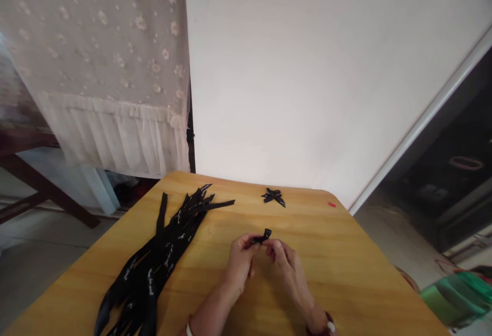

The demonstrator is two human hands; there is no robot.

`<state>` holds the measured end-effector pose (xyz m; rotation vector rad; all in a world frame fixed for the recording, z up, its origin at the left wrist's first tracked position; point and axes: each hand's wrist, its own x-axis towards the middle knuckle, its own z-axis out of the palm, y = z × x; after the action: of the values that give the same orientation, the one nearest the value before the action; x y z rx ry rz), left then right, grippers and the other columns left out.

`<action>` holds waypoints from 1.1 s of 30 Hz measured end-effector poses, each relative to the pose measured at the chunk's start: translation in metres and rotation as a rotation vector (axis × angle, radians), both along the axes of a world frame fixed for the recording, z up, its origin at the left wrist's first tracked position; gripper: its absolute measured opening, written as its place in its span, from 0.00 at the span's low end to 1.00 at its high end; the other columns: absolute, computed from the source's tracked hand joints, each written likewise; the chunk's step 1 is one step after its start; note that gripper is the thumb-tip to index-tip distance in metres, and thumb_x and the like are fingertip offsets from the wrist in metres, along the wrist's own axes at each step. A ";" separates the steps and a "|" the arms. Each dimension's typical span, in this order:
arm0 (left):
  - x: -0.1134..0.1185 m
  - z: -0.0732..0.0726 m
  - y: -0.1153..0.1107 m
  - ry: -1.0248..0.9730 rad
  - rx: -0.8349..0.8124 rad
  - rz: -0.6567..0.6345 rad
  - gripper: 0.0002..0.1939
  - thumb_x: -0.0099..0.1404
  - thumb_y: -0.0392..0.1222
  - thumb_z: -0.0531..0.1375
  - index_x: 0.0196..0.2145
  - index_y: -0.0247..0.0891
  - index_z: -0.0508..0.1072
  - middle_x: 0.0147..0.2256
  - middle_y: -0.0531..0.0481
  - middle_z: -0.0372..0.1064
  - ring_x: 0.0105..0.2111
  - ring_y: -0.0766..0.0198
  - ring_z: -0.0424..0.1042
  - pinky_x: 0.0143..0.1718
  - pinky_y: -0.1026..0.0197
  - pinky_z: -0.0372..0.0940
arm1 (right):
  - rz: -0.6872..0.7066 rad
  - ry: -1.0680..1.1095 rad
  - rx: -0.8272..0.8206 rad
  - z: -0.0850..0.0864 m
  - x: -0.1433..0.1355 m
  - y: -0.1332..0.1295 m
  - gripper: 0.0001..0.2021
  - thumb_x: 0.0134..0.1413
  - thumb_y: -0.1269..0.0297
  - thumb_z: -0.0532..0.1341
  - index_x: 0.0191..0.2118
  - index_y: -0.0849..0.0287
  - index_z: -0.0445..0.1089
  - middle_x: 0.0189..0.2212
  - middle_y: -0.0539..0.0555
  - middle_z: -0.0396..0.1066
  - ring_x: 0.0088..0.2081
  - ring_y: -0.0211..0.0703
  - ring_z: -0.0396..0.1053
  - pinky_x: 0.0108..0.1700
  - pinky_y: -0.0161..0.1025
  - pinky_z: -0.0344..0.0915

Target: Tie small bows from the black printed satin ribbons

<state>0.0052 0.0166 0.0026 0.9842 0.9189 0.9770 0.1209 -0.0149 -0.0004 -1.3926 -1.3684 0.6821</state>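
Observation:
Between my two hands, above the middle of the table, is a short black ribbon [267, 234] with one end standing up in a loop or fold. My left hand [241, 256] pinches it from the left, thumb and fingers pressed together. From the right, my right hand [283, 258] grips its lower part with fingertips closed; the exact hold is partly hidden. To the left lies a pile of long black ribbons [169, 254] with white lettering. Farther back sits a black ribbon bow [273, 196] with pointed tails.
The wooden table [346, 274] meets a white panel [292, 80] at its far edge. A small red object [332, 204] lies near the back right corner. A lace curtain [115, 69] hangs at the left, and green plastic [457, 297] lies beyond the right edge.

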 end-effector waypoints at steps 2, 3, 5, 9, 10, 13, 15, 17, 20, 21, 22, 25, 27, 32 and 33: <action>-0.002 -0.004 0.004 -0.044 -0.017 0.049 0.12 0.48 0.41 0.57 0.31 0.32 0.69 0.21 0.55 0.67 0.05 0.79 0.48 0.05 0.71 0.43 | 0.002 -0.004 0.007 0.001 0.002 0.000 0.20 0.53 0.52 0.45 0.28 0.61 0.68 0.20 0.50 0.63 0.24 0.38 0.60 0.26 0.33 0.57; -0.004 -0.005 0.005 -0.065 -0.033 0.056 0.11 0.47 0.41 0.57 0.30 0.32 0.69 0.18 0.56 0.65 0.05 0.78 0.48 0.05 0.71 0.43 | -0.021 -0.004 0.010 0.001 0.003 0.000 0.20 0.52 0.52 0.46 0.28 0.61 0.67 0.20 0.50 0.63 0.23 0.38 0.60 0.26 0.32 0.56; -0.005 -0.006 0.007 -0.091 -0.063 0.064 0.10 0.46 0.40 0.58 0.28 0.33 0.68 0.13 0.59 0.60 0.06 0.76 0.50 0.05 0.71 0.45 | -0.105 -0.008 0.013 0.004 0.006 -0.001 0.17 0.50 0.52 0.50 0.28 0.61 0.67 0.21 0.51 0.64 0.23 0.38 0.61 0.25 0.32 0.56; -0.005 -0.002 0.005 -0.068 -0.067 0.042 0.08 0.46 0.39 0.58 0.26 0.34 0.66 0.14 0.59 0.61 0.06 0.75 0.53 0.05 0.71 0.46 | -0.091 0.026 -0.041 0.007 0.007 -0.001 0.14 0.46 0.54 0.54 0.33 0.60 0.66 0.30 0.54 0.68 0.28 0.41 0.64 0.27 0.33 0.59; -0.004 -0.002 0.005 -0.059 -0.054 0.027 0.07 0.46 0.39 0.58 0.25 0.35 0.65 0.15 0.58 0.62 0.05 0.75 0.53 0.05 0.71 0.45 | -0.035 0.042 -0.060 0.007 0.005 0.000 0.14 0.46 0.55 0.55 0.33 0.60 0.66 0.30 0.54 0.68 0.29 0.42 0.65 0.29 0.33 0.60; -0.002 -0.001 0.003 -0.032 -0.034 -0.016 0.07 0.46 0.39 0.58 0.23 0.36 0.62 0.15 0.60 0.60 0.05 0.75 0.53 0.04 0.71 0.45 | 0.077 0.069 -0.081 0.009 0.002 0.002 0.10 0.44 0.57 0.57 0.26 0.60 0.66 0.24 0.53 0.67 0.29 0.42 0.65 0.27 0.33 0.61; -0.002 -0.002 0.003 -0.026 -0.044 -0.022 0.09 0.46 0.40 0.58 0.24 0.36 0.61 0.16 0.60 0.61 0.05 0.76 0.53 0.04 0.71 0.45 | 0.070 0.083 -0.074 0.008 0.000 0.004 0.10 0.43 0.58 0.58 0.23 0.60 0.65 0.21 0.51 0.65 0.26 0.40 0.63 0.25 0.32 0.60; -0.002 -0.003 0.003 -0.023 -0.057 -0.014 0.11 0.46 0.40 0.58 0.27 0.37 0.61 0.20 0.58 0.64 0.05 0.76 0.54 0.04 0.71 0.46 | 0.038 0.106 -0.070 0.006 0.002 0.005 0.10 0.43 0.58 0.58 0.23 0.60 0.64 0.19 0.49 0.63 0.23 0.38 0.61 0.22 0.31 0.57; -0.003 -0.004 0.004 -0.015 -0.064 0.000 0.13 0.46 0.40 0.58 0.30 0.36 0.61 0.25 0.55 0.66 0.06 0.76 0.57 0.05 0.70 0.49 | 0.005 0.144 -0.069 0.002 0.005 0.006 0.10 0.42 0.59 0.58 0.21 0.61 0.63 0.16 0.46 0.59 0.20 0.34 0.56 0.20 0.30 0.53; -0.003 -0.004 0.004 -0.020 -0.069 -0.008 0.12 0.45 0.40 0.58 0.29 0.36 0.61 0.24 0.55 0.65 0.07 0.74 0.58 0.05 0.70 0.50 | 0.001 0.156 -0.064 0.001 0.006 0.006 0.10 0.42 0.59 0.58 0.21 0.61 0.62 0.16 0.46 0.58 0.19 0.34 0.55 0.20 0.30 0.52; -0.003 -0.005 0.004 -0.031 -0.077 -0.021 0.11 0.45 0.40 0.58 0.27 0.35 0.61 0.22 0.56 0.64 0.08 0.73 0.60 0.06 0.70 0.52 | 0.001 0.167 -0.060 0.000 0.007 0.007 0.10 0.42 0.59 0.58 0.21 0.61 0.62 0.16 0.46 0.58 0.20 0.34 0.55 0.21 0.30 0.52; -0.002 -0.006 0.004 -0.072 -0.118 -0.067 0.10 0.44 0.40 0.59 0.24 0.35 0.61 0.18 0.57 0.62 0.11 0.69 0.64 0.09 0.70 0.56 | 0.012 0.183 -0.058 -0.001 0.007 0.007 0.10 0.43 0.59 0.58 0.21 0.61 0.62 0.17 0.47 0.59 0.21 0.35 0.56 0.22 0.31 0.53; -0.003 -0.006 0.005 -0.081 -0.144 -0.082 0.10 0.44 0.40 0.60 0.24 0.34 0.62 0.18 0.55 0.63 0.12 0.69 0.65 0.09 0.70 0.55 | 0.012 0.187 -0.062 -0.001 0.006 0.007 0.11 0.43 0.58 0.58 0.22 0.61 0.62 0.17 0.47 0.60 0.20 0.35 0.56 0.22 0.31 0.53; -0.006 -0.002 0.006 -0.145 -0.190 -0.022 0.14 0.43 0.37 0.61 0.31 0.34 0.65 0.25 0.53 0.67 0.09 0.73 0.62 0.07 0.70 0.53 | -0.024 0.119 -0.037 0.001 0.007 0.007 0.12 0.41 0.56 0.59 0.21 0.61 0.63 0.17 0.48 0.61 0.22 0.36 0.58 0.22 0.31 0.55; -0.006 -0.001 0.006 -0.168 -0.197 -0.014 0.14 0.43 0.36 0.61 0.31 0.34 0.66 0.25 0.53 0.67 0.09 0.74 0.61 0.07 0.70 0.54 | -0.022 0.106 -0.035 0.001 0.007 0.007 0.12 0.41 0.56 0.59 0.21 0.61 0.64 0.17 0.48 0.62 0.22 0.37 0.58 0.23 0.31 0.56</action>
<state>-0.0006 0.0224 0.0018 0.7305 0.8489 0.9237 0.1275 -0.0077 0.0004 -1.3773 -1.2611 0.7577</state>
